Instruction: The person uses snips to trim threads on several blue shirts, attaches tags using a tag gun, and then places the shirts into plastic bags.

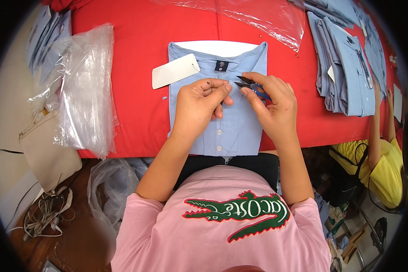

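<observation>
Left hand (199, 102) pinches blue shirt (222, 131) placket taut; right hand (274, 106), at three o'clock, grips thread snips (249, 84), blades aimed at pinch.

Bench (140, 54): covered in plain red. Folded shirt (233, 127): pale blue, unpatterned, white buttons, small dark neck label. Hang tag (174, 71): white. Snips (251, 85): dark blades, blue handle. Stack of shirts (344, 72): same pale blue. Plastic bags (84, 86): clear, sheen whitish. Wearer's T-shirt (222, 231): pink, with green reptile motif outlined in red and white. Co-worker's top (387, 172): yellow. Bag (45, 154) at left: beige. Floor (77, 240): brown.
</observation>
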A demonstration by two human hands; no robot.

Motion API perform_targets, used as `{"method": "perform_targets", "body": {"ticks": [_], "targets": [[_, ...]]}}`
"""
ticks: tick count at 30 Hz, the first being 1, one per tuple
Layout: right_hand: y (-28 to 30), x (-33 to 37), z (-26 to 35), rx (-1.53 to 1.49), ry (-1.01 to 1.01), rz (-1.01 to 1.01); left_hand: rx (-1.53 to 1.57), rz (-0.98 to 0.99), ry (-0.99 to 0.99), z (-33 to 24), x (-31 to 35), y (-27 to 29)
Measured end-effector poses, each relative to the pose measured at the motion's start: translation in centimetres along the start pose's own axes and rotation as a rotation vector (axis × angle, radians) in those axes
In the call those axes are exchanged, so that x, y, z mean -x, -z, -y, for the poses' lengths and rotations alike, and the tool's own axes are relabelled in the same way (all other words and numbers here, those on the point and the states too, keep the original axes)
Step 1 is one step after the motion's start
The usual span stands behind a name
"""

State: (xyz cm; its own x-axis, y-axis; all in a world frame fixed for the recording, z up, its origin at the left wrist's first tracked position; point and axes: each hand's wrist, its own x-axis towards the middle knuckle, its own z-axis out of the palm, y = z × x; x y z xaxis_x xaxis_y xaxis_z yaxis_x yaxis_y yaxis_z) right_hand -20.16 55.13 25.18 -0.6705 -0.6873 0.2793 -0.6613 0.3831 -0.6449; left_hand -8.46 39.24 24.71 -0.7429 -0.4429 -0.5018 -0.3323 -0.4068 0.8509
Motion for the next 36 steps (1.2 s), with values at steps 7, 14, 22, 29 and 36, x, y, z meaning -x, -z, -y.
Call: {"method": "perform_targets", "body": {"ticks": [7,14,22,29,36], "targets": [[0.1,-0.2,-0.3,-0.134,-0.013,0.048,0.003,0.015,-0.011,0.4,-0.1,0.2],[2.2,-2.5,-1.7,-0.049,0.148,0.176,0.008,0.021,-0.025,0.5,-0.1,0.3],[3.2,-6.4,-2.2,0.004,0.417,0.346,0.055,0.044,-0.008,0.8,-0.2,0.3],[3.5,-8.3,-2.1,0.04,0.502,0.458,0.038,0.049,-0.033,1.1,-0.3,0.3],[3.3,-8.8,-2.9,-0.01,0.511,0.504,0.03,0.042,-0.026,1.0,-0.1,0.2]]}}
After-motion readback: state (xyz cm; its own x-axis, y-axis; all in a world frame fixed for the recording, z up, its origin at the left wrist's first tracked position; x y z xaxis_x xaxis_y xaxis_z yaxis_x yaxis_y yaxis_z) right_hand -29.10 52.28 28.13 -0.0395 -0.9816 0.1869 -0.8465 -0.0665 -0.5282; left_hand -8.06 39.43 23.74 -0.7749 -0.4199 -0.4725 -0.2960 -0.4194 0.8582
